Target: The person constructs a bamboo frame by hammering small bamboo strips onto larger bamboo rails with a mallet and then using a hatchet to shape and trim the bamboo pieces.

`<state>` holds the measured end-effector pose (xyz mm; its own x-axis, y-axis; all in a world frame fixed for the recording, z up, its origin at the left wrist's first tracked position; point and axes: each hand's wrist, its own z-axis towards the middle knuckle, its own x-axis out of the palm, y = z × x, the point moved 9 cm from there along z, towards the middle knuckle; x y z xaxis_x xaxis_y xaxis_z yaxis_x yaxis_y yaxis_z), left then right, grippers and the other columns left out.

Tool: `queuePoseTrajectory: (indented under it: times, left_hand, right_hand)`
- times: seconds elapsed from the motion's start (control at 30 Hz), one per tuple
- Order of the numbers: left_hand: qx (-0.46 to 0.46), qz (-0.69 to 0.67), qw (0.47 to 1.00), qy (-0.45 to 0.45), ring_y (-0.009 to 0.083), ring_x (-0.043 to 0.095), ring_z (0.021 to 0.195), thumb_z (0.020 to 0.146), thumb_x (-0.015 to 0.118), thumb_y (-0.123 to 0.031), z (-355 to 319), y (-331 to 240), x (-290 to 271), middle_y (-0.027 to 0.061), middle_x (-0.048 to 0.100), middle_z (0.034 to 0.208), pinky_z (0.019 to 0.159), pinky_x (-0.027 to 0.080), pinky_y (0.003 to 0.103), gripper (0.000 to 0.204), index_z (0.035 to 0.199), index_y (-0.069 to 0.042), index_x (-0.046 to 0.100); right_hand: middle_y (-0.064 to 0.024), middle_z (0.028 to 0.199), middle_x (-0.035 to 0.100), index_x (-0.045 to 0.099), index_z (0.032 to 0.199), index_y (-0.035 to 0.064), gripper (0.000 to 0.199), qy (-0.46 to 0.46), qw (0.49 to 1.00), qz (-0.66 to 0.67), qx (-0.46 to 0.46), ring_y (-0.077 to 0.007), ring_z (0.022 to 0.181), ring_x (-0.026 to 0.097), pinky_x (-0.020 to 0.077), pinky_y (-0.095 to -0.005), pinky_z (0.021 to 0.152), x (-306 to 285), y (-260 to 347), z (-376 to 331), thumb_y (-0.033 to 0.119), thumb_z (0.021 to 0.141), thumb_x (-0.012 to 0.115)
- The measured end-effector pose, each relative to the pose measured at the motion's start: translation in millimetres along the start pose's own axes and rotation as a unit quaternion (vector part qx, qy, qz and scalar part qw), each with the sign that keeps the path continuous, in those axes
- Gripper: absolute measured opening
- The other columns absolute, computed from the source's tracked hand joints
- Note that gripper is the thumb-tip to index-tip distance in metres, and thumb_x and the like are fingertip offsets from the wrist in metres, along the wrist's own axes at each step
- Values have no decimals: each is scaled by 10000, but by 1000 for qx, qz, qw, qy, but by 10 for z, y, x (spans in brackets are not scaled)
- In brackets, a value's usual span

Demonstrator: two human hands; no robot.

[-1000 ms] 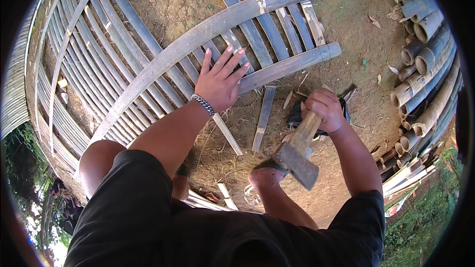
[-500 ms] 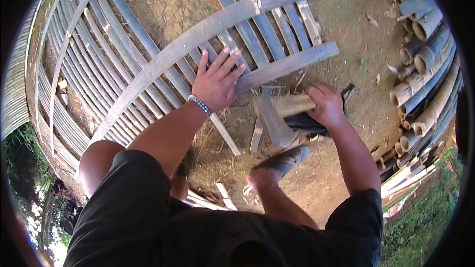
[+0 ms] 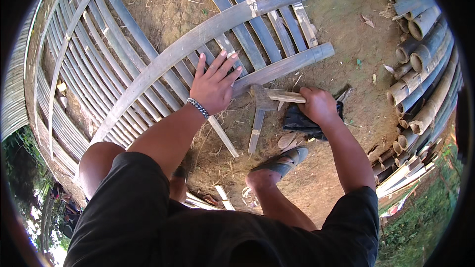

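Observation:
My left hand (image 3: 213, 81) lies flat with spread fingers on the bamboo slats, beside the split-bamboo crosspiece (image 3: 289, 69). A braided bracelet circles its wrist. My right hand (image 3: 319, 105) is closed round the pale handle of a wooden-handled, hammer-like tool (image 3: 287, 96). Its blocky grey-brown head is beside the lower edge of the crosspiece; whether they touch, I cannot tell. Below the head, the end of a slat (image 3: 256, 131) sticks out. The slatted bamboo panel (image 3: 193, 37) lies on the ground, with a long curved rail across its slats.
A black plastic bag (image 3: 303, 122) lies on the dirt under my right hand, close to my sandalled foot (image 3: 284, 162). Bamboo poles (image 3: 420, 79) are stacked at the right. Another slatted panel (image 3: 64, 59) spreads out at the left. Pale bamboo offcuts (image 3: 225, 198) lie near my feet.
The tool's head, low and blurred before, has swung up beside the crosspiece. My right hand has shifted slightly left. My left hand stays on the slats.

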<state>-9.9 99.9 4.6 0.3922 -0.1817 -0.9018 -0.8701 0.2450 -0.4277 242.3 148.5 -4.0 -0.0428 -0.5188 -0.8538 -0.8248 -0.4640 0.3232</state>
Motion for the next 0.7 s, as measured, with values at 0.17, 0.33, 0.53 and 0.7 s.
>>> queuePoseTrajectory:
  times: [0.17, 0.33, 0.53, 0.7]
  left_hand:
    - [3, 0, 1000, -5, 299, 358, 1490, 849, 613, -115, 7, 10, -8, 61, 459, 1563, 1210, 153, 655, 444, 1286, -165, 675]
    - [6, -7, 1000, -7, 297, 358, 1490, 844, 619, -118, -10, 3, 20, 60, 456, 1565, 1210, 155, 656, 454, 1293, -166, 668]
    - [6, -10, 1000, -8, 293, 363, 1487, 834, 627, -116, -22, 9, 8, 58, 454, 1565, 1204, 170, 660, 478, 1307, -169, 659]
    - [8, -9, 1000, -7, 296, 371, 1483, 830, 634, -114, -11, 8, -9, 55, 455, 1565, 1201, 173, 664, 480, 1306, -168, 660]
  right_hand:
    - [-99, 804, 650, 619, 799, 114, 197, -162, 942, 196, -219, -323, 707, 675, 560, -453, 655, -488, 434, -248, 135, 693, 785]
    - [-88, 798, 638, 595, 788, 105, 188, -19, 999, -7, -26, -325, 712, 663, 530, -425, 632, -61, 89, -41, 167, 760, 770]
    - [-98, 805, 648, 647, 827, 134, 209, -104, 982, 73, -140, -321, 777, 685, 561, -437, 678, -230, 229, -125, 143, 662, 776]
    - [-87, 828, 665, 646, 836, 113, 240, -30, 994, 23, -103, -328, 804, 686, 558, -447, 680, -35, 70, -221, 177, 661, 799]
